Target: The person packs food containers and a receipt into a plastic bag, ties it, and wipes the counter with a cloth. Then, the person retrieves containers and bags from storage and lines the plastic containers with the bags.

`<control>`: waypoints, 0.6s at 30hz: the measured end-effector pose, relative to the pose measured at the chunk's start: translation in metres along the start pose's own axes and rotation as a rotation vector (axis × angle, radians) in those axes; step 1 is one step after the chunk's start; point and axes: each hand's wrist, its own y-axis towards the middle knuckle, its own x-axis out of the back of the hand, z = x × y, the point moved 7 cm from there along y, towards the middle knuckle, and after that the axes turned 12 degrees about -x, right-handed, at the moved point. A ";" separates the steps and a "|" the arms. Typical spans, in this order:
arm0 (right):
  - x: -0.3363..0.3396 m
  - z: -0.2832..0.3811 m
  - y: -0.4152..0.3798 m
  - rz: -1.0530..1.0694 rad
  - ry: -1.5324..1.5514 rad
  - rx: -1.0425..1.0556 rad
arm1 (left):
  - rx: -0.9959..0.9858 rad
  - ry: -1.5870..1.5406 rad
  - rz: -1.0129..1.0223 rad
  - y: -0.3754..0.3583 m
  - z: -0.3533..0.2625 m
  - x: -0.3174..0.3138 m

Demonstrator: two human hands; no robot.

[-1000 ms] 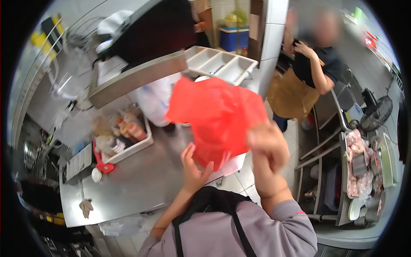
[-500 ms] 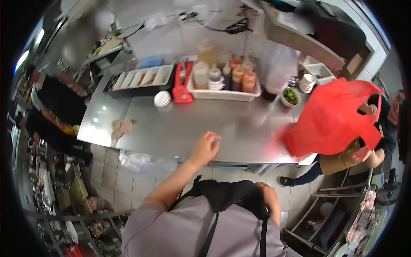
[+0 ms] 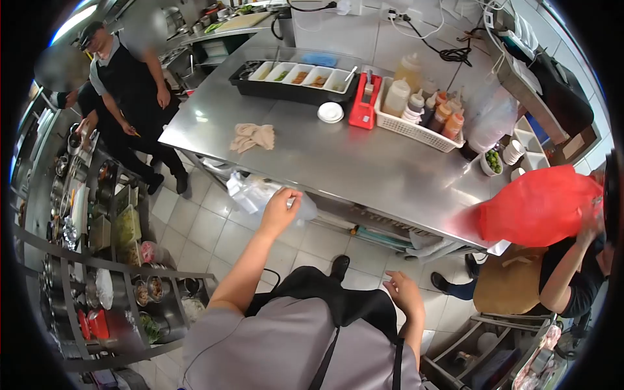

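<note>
Apparently empty, the loosely curled left hand (image 3: pixel 281 209) and spread right hand (image 3: pixel 404 292) hang near the table (image 3: pixel 312 151) and are best kept clear of the red bag (image 3: pixel 536 207) at right.

A red bag (image 3: pixel 533 207), earlier near both hands, is now beside a co-worker (image 3: pixel 513 286); the right hand (image 3: pixel 405 292), earlier raised, is lowered.

A metal-topped worktable (image 3: pixel 312 156) is set along the tiled wall. Along its rear, from left to right, are placed a black tray (image 3: pixel 283 90) fitted with white containers, round white lids (image 3: pixel 330 113), a red device (image 3: pixel 361 116) and a white basket (image 3: pixel 416 130). A crumpled beige cloth (image 3: pixel 252 137) is laid near the front edge. A bowl (image 3: pixel 487 170) is positioned beside stacked cups (image 3: pixel 513 153) toward the right end, where contact by the red bag (image 3: pixel 536 207) cannot be confirmed.
</note>
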 end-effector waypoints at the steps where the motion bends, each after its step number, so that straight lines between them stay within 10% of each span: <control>1: -0.008 -0.004 -0.006 0.006 0.044 -0.038 | -0.039 0.077 -0.023 0.003 0.008 0.009; 11: -0.052 -0.027 -0.062 -0.039 -0.036 -0.281 | 0.295 0.294 -0.625 0.124 0.207 0.081; 14: -0.043 -0.009 -0.048 -0.123 -0.103 -0.311 | 0.415 0.710 -0.197 0.145 0.219 0.039; 18: -0.057 0.031 -0.001 -0.100 -0.120 -0.312 | 0.120 0.691 -0.103 0.172 0.265 0.048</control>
